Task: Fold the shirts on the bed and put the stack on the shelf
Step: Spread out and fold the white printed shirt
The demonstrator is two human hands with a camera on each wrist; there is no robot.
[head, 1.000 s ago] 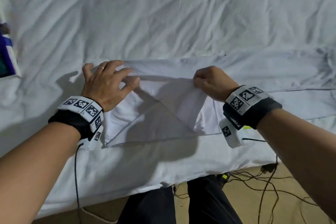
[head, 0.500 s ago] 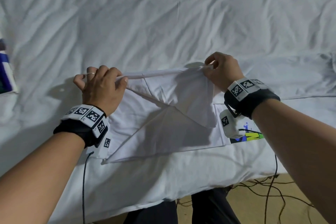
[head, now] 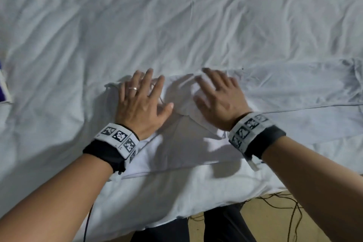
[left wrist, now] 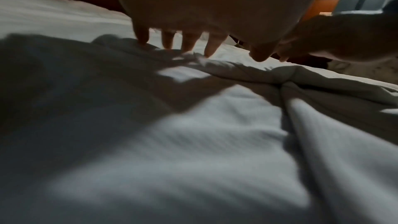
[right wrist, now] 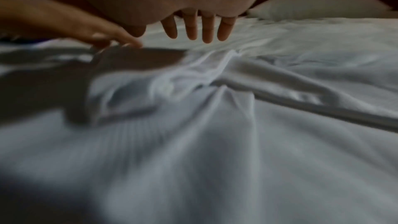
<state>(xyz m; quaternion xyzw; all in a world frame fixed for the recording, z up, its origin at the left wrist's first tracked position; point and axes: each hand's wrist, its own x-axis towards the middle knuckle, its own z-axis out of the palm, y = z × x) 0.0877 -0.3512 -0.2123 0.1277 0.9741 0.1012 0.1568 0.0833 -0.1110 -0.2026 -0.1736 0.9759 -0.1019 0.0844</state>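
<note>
Rumpled white bed sheet (head: 176, 15) fills the view; floor and loose cables (head: 284, 202) show at the near right edge. White shirt (head: 182, 149) lies on the near part of the bed, partly folded, its unfolded length running off to the right. Left hand (head: 137, 104) lies flat on the fold's left end, fingers spread and straight, gripping nothing. Right hand (head: 218, 100) lies just beside it to the right, fingers likewise extended, pressing a bunched ridge of cloth; no pinch visible. Wrist views agree: fingers straight over the fabric, much of it blurred.

Judged step: flattening a fold just laid. No folded stack or shelf in view, so the task looks early.

Risks: white on white makes the shirt's edges hard to read. The ridge between the hands may get pressed in as a crease. Pressure could also drag the sheet beneath and skew the fold.
</note>
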